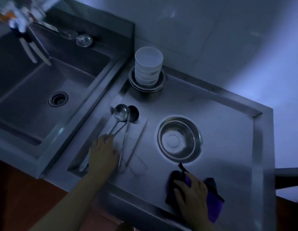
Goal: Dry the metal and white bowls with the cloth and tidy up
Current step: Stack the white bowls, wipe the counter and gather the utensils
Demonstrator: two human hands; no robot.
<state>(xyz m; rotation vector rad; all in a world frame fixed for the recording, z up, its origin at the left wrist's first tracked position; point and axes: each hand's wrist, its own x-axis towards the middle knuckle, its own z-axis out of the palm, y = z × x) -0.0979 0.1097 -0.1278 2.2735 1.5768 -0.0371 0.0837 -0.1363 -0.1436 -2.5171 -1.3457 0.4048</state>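
**Steel draining counter, dim light: bowls, ladles, cloth**

Item 1. Metal bowl (179, 139): upright, alone on the steel counter (228, 147), right of centre, its inside facing the camera.

Item 2. White bowls (148, 67): 1 nested stack, upright, at the far edge of the counter beside the wall. The stack sits inside a few metal dishes (133, 83), whose count cannot be told.

Item 3. Cloth (213, 202): dark with a purple face, crumpled, lying on the counter near the front edge, just near of the metal bowl and apart from it.

Item 4. Right hand (193, 194): palm down on the cloth, fingers spread and fairly straight, pressing it to the counter.

Item 5. Left hand (104, 152): lies over the near ends of the ladle handles in a shallow recess at the counter's left; whether its fingers curl round a handle cannot be told.

Item 6. Ladles: 1 steel ladle (121, 112) with its cup at the far end, a dark ladle (134, 113) just right of it, handles running toward the left hand.

Item 7. Sink (44, 90): deep basin to the left, round drain (58, 99) in its floor.
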